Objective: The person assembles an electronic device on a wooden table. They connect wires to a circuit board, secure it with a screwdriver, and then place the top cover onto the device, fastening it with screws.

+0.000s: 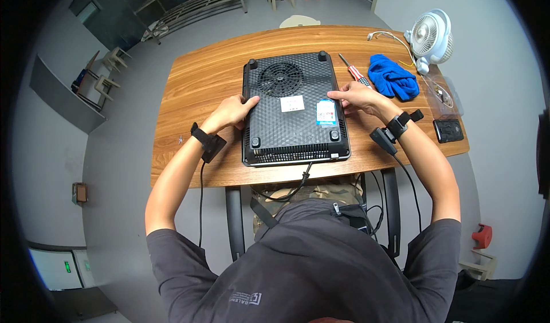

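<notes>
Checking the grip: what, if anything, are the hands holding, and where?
The black appliance, by its two long sides: left hand on the left edge, right hand on the right.

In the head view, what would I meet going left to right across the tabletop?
Small silvery bits → left hand → black appliance → right hand → blue cloth → white fan.
</notes>
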Demonstrator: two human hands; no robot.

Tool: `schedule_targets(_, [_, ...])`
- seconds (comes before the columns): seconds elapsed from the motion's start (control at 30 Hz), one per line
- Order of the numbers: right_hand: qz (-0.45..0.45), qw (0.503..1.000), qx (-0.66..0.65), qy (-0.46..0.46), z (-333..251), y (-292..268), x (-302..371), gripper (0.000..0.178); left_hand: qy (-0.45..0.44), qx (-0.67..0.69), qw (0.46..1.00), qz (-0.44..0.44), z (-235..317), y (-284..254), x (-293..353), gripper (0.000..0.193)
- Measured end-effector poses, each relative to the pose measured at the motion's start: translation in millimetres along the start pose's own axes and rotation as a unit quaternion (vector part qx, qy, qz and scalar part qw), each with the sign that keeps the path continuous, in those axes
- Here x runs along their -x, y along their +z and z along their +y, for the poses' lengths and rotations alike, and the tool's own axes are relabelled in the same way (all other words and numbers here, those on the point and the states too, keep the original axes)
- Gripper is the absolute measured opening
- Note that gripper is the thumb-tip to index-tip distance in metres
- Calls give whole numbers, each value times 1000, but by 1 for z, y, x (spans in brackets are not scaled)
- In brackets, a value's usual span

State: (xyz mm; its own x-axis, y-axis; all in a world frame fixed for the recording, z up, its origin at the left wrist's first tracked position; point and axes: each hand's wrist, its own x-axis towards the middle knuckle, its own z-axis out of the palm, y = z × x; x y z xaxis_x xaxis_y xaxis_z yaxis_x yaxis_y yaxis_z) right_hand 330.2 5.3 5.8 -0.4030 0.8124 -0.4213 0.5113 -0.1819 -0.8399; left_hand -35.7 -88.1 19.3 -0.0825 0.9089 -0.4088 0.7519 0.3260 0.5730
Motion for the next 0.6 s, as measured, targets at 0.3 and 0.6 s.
schedule_targets(0.3, [19,1000,-10,13,-4,4,0,41,23,18,998,52,6,1,13,68])
schedule_targets(0.6, [15,1000,-5,17,-3,2,0,41,57,-16,994,96,8,6,16,57])
